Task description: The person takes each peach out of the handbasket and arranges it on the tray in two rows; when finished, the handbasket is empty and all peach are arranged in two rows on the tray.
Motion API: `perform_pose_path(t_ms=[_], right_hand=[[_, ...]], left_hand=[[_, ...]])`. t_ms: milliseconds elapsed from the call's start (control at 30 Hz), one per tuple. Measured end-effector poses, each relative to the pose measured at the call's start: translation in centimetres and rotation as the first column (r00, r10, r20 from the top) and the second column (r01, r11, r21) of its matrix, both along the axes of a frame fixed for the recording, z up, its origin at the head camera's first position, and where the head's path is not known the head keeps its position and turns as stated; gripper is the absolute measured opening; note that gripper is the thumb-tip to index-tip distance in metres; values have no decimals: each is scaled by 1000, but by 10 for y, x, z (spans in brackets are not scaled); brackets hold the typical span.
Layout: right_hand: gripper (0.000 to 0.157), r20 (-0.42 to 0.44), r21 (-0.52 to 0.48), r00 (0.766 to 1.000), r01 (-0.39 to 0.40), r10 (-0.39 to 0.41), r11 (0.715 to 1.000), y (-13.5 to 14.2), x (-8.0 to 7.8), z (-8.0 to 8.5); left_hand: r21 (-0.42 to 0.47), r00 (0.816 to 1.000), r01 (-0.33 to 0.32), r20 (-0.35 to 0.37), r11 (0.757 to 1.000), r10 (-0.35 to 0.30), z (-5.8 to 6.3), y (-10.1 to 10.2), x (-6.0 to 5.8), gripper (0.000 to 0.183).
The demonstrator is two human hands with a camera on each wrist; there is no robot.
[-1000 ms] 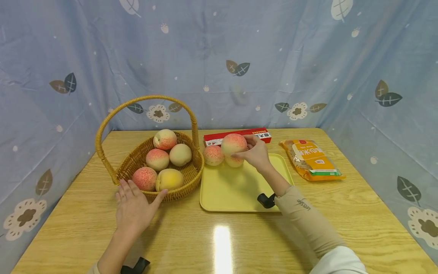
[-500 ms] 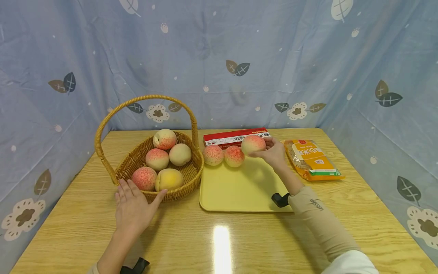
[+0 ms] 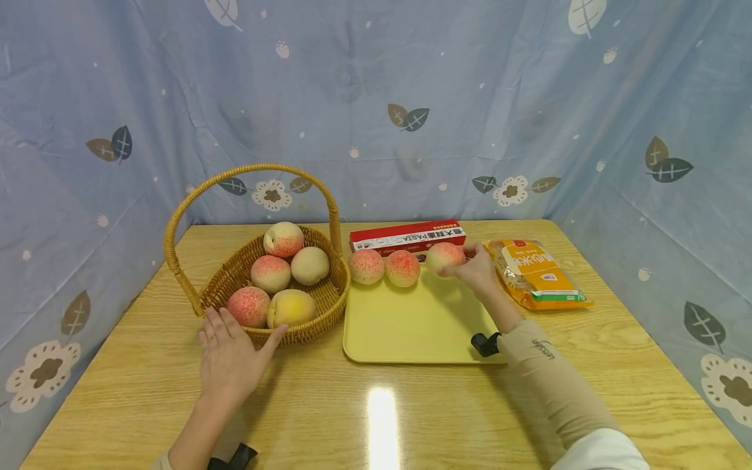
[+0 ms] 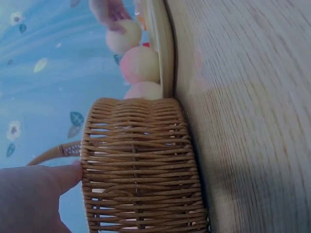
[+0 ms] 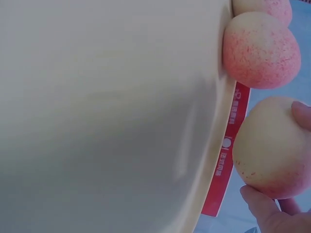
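My right hand [image 3: 478, 271] grips a pale, pink-topped peach [image 3: 444, 258] at the back of the yellow tray [image 3: 411, 326]. In the right wrist view thumb and fingers wrap the held peach [image 5: 272, 145], just above the tray's rim. Left of it, a pink peach [image 3: 402, 268] and another peach [image 3: 367, 266] sit side by side along the tray's back edge. My left hand [image 3: 232, 359] rests with spread, straight fingers against the front rim of a wicker basket [image 3: 317, 326]. Several peaches lie inside, one of them yellowish [image 3: 291, 308]. In the left wrist view the thumb touches the basket's rim [image 4: 85, 165].
Behind the tray lies a red pasta box [image 3: 405, 235]. An orange food packet [image 3: 537, 274] lies to the tray's right on the wooden table [image 3: 317, 418]. The basket's tall arched handle [image 3: 252, 168] rises at the left. A patterned blue curtain [image 3: 376, 130] hangs behind.
My right hand has carried its peach rightward from above the middle peach, then lowered it toward the tray's back right. My left hand stays on the basket.
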State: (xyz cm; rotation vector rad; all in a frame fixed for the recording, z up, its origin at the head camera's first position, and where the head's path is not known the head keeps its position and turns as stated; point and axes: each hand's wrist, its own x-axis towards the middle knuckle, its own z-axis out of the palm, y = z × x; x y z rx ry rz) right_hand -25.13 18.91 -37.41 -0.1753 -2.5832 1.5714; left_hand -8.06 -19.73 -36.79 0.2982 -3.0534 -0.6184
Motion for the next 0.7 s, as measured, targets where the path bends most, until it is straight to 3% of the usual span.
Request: perform_pose_path(t_ms=[300,700], right_hand=[[67,20,96,1000,-16,14,995,0,-4,-6],[65,73,106,997,-46,39,993,-9,-8,-10]], left_hand=[[0,1000,2,14,1000,-2,0,0,0,119],[-1,1000,-3,16,1000,3,0,0,0,118]])
